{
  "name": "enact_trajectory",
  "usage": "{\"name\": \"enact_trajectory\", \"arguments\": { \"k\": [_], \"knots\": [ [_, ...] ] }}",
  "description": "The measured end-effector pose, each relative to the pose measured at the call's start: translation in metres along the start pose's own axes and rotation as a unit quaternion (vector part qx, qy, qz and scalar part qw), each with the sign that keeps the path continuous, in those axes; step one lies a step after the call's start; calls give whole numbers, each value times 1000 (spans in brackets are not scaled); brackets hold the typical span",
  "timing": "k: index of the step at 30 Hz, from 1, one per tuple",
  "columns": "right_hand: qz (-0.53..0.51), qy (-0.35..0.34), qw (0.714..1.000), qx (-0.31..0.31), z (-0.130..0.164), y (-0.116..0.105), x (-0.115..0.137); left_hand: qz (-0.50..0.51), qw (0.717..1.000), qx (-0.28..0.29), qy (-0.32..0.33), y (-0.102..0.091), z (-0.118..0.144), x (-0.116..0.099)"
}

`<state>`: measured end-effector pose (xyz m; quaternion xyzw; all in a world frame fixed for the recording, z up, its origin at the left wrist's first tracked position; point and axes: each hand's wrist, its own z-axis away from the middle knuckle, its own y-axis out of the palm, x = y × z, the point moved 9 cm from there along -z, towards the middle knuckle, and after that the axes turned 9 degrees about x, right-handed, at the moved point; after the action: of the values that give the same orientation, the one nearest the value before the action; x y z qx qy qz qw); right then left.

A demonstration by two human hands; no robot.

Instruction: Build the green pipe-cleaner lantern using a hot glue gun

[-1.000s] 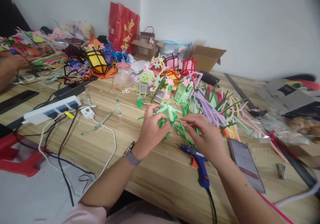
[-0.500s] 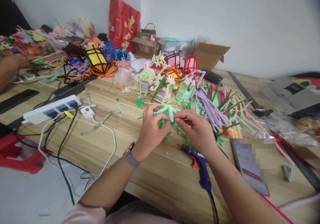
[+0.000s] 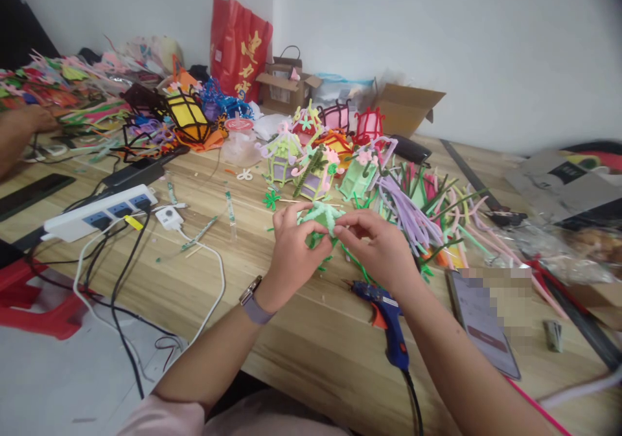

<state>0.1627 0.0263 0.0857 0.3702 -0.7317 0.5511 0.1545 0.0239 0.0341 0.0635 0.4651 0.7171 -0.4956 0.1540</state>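
Note:
Between my two hands is a light green pipe-cleaner lantern piece (image 3: 323,214), partly covered by my fingers. My left hand (image 3: 297,248) is closed round its left side, thumb bent across the front. My right hand (image 3: 376,245) pinches the right edge with thumb and forefinger. Below my right hand a blue glue gun (image 3: 386,313) with an orange trigger lies on the table. Finished pipe-cleaner lanterns, among them a mint green one (image 3: 358,178), stand just behind the piece. A green pipe-cleaner flower (image 3: 271,199) lies to the left of it.
A bundle of lilac pipe cleaners (image 3: 408,209) and other colours lies to the right. At right is a phone (image 3: 481,332). A white power strip (image 3: 100,212) with cables is at left. A red bag (image 3: 239,50) stands at the wall. Another person's hand (image 3: 29,125) shows at far left.
My right hand has shifted very slightly left along the green piece, its fingertips still at the edge. My left hand keeps its hold. The view has moved a little.

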Motion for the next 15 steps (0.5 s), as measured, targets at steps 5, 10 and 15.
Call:
{"name": "enact_trajectory", "arguments": {
  "k": [5,10,15],
  "knots": [
    [30,8,999,-20,-8,0,9,-10,1000,1,-10,2,1,1],
    [-128,99,984,77,-14,20,-19,-22,1000,-1,-16,0,2,1],
    [-238,122,959,93,-13,30,-34,-28,999,-2,-20,0,2,1]
  ]
}}
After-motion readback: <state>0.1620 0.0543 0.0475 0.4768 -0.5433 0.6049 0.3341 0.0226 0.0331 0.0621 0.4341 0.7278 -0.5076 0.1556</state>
